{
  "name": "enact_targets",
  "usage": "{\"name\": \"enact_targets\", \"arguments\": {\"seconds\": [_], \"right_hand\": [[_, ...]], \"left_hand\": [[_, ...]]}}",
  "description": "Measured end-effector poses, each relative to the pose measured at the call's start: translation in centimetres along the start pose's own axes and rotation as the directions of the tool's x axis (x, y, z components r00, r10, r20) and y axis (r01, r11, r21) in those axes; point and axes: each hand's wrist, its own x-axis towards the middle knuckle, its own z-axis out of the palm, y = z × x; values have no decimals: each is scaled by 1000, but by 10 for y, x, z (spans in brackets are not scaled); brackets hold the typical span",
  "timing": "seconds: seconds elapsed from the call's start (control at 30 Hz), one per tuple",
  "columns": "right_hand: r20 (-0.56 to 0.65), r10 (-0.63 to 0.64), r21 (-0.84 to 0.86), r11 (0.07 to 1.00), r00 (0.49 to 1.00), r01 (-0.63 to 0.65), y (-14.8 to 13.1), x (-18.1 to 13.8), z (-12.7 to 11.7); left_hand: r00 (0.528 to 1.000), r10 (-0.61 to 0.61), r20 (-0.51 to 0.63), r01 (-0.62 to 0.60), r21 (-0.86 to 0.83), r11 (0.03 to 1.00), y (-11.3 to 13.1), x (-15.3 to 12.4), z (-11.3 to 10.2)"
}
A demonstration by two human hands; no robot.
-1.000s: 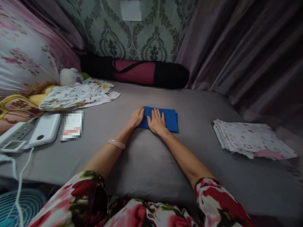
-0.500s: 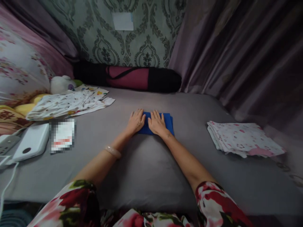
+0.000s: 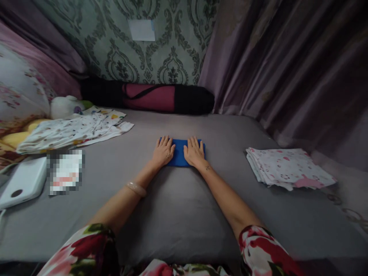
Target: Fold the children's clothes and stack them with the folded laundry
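Head view: blue cloth (image 3: 179, 155), seemingly longest left to right, under flat, outstretched fingers (image 3: 196, 144).

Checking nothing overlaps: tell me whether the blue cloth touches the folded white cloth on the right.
Apart. The head view plainly shows a stretch of grey sheet between the blue cloth and the folded white cloth.

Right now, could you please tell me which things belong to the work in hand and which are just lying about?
In the work:
blue cloth, under the left hand and right hand

Just lying about:
folded patterned cloth, right
dotted cloth, left
white device
plush toy
long maroon and black bag
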Motion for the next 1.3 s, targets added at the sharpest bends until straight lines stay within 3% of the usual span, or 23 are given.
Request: {"name": "enact_targets", "arguments": {"seconds": [0.6, 0.77, 0.87, 1.03, 1.3], "right_hand": [[55, 149, 11, 989, 987, -150, 32, -10, -2], [57, 150, 80, 985, 987, -154, 43, 7, -14], [46, 214, 120, 969, 976, -218, 56, 26, -24], [239, 213, 101, 965, 947, -243, 73, 55, -34], [424, 225, 128, 944, 877, -304, 83, 81, -33]], "left_hand": [[989, -104, 105, 111, -58, 992, -18, -3, -1], [988, -108, 115, 122, -129, 984, -31, 19, -15], [968, -129, 214, 176, -212, 961, -47, 45, -22], [925, -71, 373, 192, -298, 935, -66, 74, -26], [848, -94, 521, 328, -377, 866, -69, 87, -24]]}}
